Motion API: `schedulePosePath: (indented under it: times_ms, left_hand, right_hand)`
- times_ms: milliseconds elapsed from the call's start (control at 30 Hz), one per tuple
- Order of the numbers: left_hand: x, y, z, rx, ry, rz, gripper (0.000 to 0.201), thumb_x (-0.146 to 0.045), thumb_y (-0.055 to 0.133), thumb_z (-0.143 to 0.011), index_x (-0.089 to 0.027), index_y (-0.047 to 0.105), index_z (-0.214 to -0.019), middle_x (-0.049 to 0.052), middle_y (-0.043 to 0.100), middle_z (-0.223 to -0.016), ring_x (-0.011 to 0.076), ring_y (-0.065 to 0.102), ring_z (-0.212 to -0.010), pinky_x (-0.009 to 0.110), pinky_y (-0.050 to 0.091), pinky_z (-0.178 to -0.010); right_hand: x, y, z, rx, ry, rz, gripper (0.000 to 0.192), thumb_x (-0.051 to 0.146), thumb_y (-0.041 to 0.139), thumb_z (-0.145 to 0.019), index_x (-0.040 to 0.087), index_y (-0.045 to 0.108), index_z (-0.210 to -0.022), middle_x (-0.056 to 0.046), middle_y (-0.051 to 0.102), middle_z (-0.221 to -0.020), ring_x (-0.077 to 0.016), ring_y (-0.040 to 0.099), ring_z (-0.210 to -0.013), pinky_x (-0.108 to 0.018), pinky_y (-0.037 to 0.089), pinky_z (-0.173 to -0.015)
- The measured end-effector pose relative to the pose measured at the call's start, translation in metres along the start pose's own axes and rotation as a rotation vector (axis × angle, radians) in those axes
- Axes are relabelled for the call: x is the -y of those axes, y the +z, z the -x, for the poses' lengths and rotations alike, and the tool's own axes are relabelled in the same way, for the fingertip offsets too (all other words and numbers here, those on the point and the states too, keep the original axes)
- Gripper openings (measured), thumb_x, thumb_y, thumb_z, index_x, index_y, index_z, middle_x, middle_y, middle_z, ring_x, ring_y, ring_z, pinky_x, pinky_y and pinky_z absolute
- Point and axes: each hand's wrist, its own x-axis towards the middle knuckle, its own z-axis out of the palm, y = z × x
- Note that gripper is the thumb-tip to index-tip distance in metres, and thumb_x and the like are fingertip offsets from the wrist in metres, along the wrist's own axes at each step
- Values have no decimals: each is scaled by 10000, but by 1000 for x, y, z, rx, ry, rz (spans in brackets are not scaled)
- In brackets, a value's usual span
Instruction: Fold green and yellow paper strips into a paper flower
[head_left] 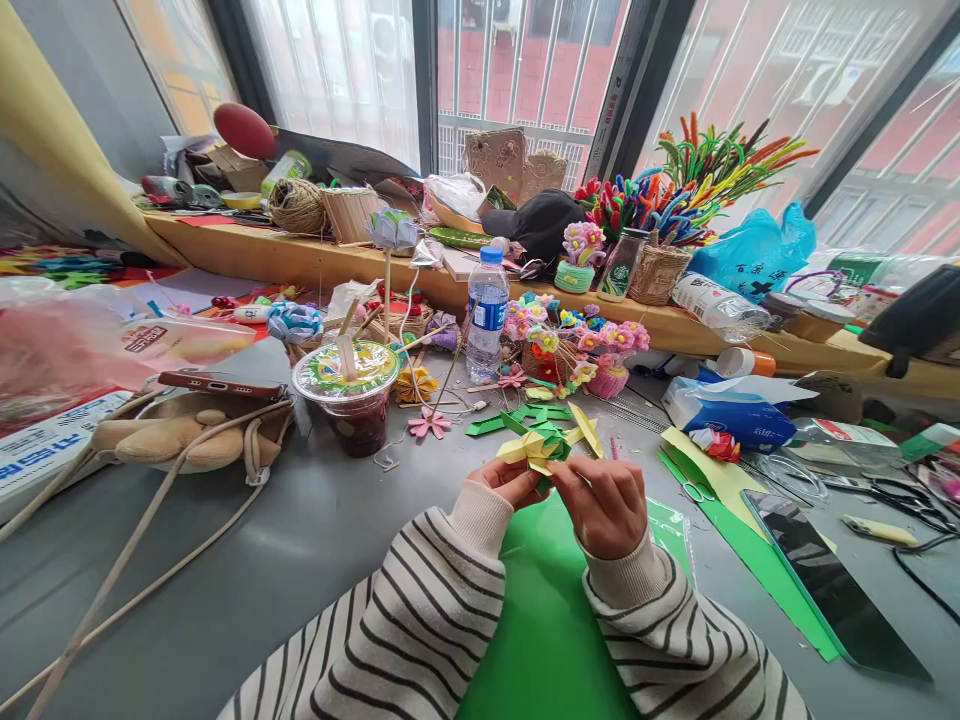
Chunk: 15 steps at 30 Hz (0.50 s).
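A folded paper flower (531,449), yellow with green paper at its base, is held up between my two hands over a green sheet (555,610). My left hand (504,482) pinches it from the left and below. On the other side, the fingers of my right hand (606,500) are closed at the flower's right edge. Just behind lie folded green paper strips (517,420) and a yellow paper strip (586,430). My fingers hide part of the flower's underside.
A lidded cup of dark drink (356,425) and a water bottle (487,330) stand behind my hands. To the left lies a tan pouch (195,435) with cords and a phone (225,386). A dark tablet (832,580) and scissors (911,500) lie right. Craft supplies crowd the ledge (300,262).
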Motion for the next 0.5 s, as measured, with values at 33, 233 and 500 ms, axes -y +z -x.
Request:
schedulePosePath:
  times_ms: [33, 233, 500]
  left_hand:
    - [0, 0, 0, -4, 4, -2, 432, -243, 751, -382, -132, 632, -782, 75, 651, -808, 252, 566, -866, 332, 459, -735]
    - [1, -1, 0, 22, 33, 4, 434, -244, 747, -389, -131, 629, -791, 70, 657, -775, 248, 571, -851, 336, 453, -731]
    - [2, 0, 0, 11, 58, 0, 440, -266, 747, -383, -153, 634, -792, 55, 656, -784, 237, 571, -836, 319, 463, -681]
  right_hand:
    - [0, 0, 0, -2, -9, 0, 198, 156, 560, -691, 178, 566, -888, -41, 609, -751, -141, 499, -702, -286, 378, -645]
    - [1, 1, -3, 16, 12, 41, 146, 189, 549, -709, 204, 558, -854, -27, 601, -747, -131, 499, -688, -273, 384, -640]
    - [8, 6, -4, 19, 131, -20, 98, 173, 515, -735, 179, 542, -829, -52, 587, -759, -140, 473, -715, -280, 389, -666]
